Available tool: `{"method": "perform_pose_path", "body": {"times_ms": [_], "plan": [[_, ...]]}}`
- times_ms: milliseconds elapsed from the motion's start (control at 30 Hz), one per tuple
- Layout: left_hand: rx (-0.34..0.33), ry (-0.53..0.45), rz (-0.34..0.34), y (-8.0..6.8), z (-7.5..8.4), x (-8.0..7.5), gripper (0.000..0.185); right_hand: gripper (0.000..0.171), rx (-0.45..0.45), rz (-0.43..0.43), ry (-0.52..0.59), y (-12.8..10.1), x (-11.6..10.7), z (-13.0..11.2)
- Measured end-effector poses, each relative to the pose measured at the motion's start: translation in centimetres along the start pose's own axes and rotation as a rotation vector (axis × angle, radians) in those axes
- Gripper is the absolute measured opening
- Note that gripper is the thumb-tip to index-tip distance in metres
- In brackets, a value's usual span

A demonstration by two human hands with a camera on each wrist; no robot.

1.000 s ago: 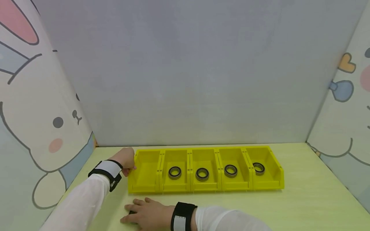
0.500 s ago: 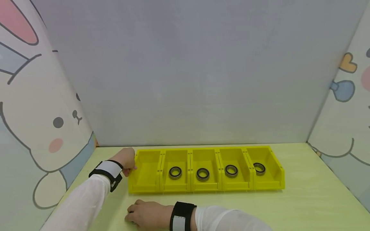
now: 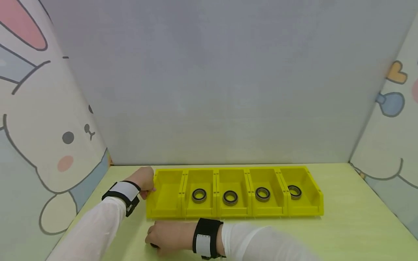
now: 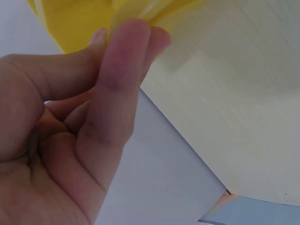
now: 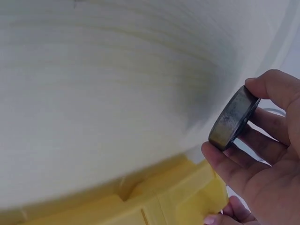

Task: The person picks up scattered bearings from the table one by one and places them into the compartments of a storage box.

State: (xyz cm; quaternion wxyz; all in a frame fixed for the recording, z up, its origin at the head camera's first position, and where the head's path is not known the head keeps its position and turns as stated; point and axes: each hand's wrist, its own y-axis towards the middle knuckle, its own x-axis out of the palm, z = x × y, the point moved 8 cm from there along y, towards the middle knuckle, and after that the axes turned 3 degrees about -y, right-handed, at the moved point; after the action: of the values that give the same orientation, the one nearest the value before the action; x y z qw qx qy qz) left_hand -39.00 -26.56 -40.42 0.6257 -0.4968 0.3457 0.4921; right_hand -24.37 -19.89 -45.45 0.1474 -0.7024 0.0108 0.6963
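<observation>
Yellow storage bins [image 3: 167,211] stand joined in a row on the table. My left hand [image 3: 142,180] pinches the side wall of the leftmost bin; the left wrist view shows thumb and fingers meeting at the yellow plastic [image 4: 79,28]. In front of that bin, my right hand [image 3: 169,235] holds a ball bearing [image 5: 234,119]. The right wrist view has it tilted between thumb and fingertips, above the table. Other ring-shaped bearings lie one per bin: in the second bin a bearing [image 3: 193,196], then another bearing [image 3: 224,198], a third bearing [image 3: 257,194], and one in the rightmost bin.
The pale table [image 3: 352,217] extends right of the bins and in front of them. A grey back wall [image 3: 228,90] rises behind. Side panels with cartoon prints [image 3: 49,108] close in the left and right.
My right hand's spread fingers have closed around the bearing, and the hand has lifted it slightly from the table. My left hand keeps its hold on the bin.
</observation>
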Motion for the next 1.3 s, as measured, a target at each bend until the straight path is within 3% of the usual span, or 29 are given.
{"method": "perform_pose_path", "body": {"times_ms": [100,267,567,800,1067,1300], "plan": [[0.001,-0.008,0.010,-0.1,0.0,-0.1,0.018,0.019,-0.010,0.007,-0.022,-0.4,-1.7,0.4],[0.001,-0.003,0.007,-0.2,0.0,-0.2,0.019,0.012,0.022,0.094,-0.031,-0.9,-4.7,2.3],[0.001,-0.026,0.000,-0.5,-0.4,-0.3,0.014,0.010,0.223,0.203,0.046,-0.3,-6.6,7.0],[0.025,0.003,0.002,-0.4,-0.1,-0.3,0.020,0.011,0.318,0.241,-0.110,0.9,-5.0,8.5],[0.008,-0.009,-0.008,-0.2,0.2,0.1,0.018,0.008,0.395,0.198,-0.087,1.5,-2.6,9.8],[0.001,0.003,-0.010,-0.2,0.3,-0.1,0.019,0.011,0.409,0.122,-0.324,2.1,-1.8,9.5]]}}
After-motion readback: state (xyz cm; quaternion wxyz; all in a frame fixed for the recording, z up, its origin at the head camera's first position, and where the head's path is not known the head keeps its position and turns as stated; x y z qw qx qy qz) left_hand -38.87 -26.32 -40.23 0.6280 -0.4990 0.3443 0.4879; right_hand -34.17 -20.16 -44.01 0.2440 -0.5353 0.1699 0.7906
